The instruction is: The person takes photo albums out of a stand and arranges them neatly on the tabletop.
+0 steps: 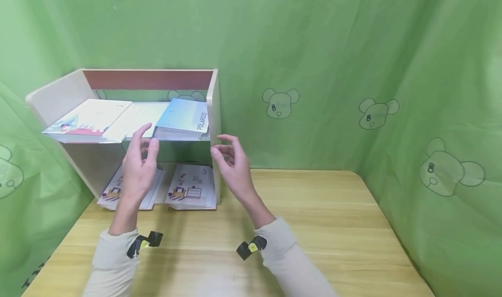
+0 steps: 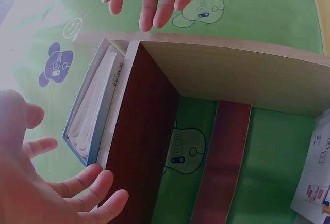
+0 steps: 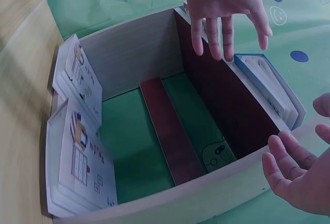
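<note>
A blue album marked POLAROID (image 1: 182, 115) lies on the upper board of a two-tier shelf (image 1: 215, 105), against its right side panel. My left hand (image 1: 140, 168) is in front of the upper board, at the album's left front corner, its fingers loosely bent around nothing. In the left wrist view the fingertips of the left hand (image 2: 62, 188) are near the album's edge; contact is unclear. My right hand (image 1: 234, 168) is beside the right side panel, fingers loosely bent and holding nothing. The right wrist view shows the right hand (image 3: 301, 170) near the panel's outer side.
A white book (image 1: 94, 116) with a picture cover and a plain pale one (image 1: 143, 114) lie left of the album. Below are two illustrated books, one on the right (image 1: 192, 188) and one partly behind my left arm. The wooden table (image 1: 313, 227) meets a green curtain (image 1: 321, 48).
</note>
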`<state>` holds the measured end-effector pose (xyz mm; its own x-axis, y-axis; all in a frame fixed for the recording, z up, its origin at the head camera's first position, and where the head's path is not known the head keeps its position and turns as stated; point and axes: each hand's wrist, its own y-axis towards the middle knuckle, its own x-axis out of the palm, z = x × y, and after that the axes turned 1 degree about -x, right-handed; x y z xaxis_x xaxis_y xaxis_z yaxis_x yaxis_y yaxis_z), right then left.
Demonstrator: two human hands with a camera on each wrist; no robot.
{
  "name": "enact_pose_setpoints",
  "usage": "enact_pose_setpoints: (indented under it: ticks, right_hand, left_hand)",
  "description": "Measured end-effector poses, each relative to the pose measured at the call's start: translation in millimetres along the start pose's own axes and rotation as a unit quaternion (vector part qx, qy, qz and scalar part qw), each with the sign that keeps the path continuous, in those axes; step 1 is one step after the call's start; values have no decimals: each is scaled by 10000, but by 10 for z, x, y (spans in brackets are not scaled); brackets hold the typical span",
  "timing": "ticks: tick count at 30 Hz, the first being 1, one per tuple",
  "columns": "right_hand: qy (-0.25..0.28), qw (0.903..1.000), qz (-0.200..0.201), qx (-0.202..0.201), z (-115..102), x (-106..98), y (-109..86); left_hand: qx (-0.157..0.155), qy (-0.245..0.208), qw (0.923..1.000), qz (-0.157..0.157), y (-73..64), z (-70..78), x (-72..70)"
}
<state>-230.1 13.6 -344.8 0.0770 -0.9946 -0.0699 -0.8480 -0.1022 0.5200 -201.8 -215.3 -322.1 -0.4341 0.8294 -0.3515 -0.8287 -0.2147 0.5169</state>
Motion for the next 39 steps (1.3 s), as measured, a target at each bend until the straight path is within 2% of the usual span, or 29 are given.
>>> enact_pose_setpoints:
  ticks: [12,17,22,25,33,39]
  right_hand:
    - [35,10000,-52,39,-36,180,93]
    - [197,9998,-36,58,-45,240,145]
    - [703,9971,127,261,-67,340,185]
    - [1012,9937,296,388,-83,383,197]
    - [1387,9870,593,547,-83,451,226]
    - [1592,9828,719,594,-79,504,234]
  left_hand:
    - [-201,-58,9985,-506,85,3,-30]
    - [-143,43,9987,-488,121,-3,-21]
    - [-141,178,9990,-380,136,-4,-12]
    - [-178,254,9986,-439,150,24,-9]
    - [-75,1011,9914,-829,217,141,-73]
    - [-79,1566,9842,-819,272,179,-94]
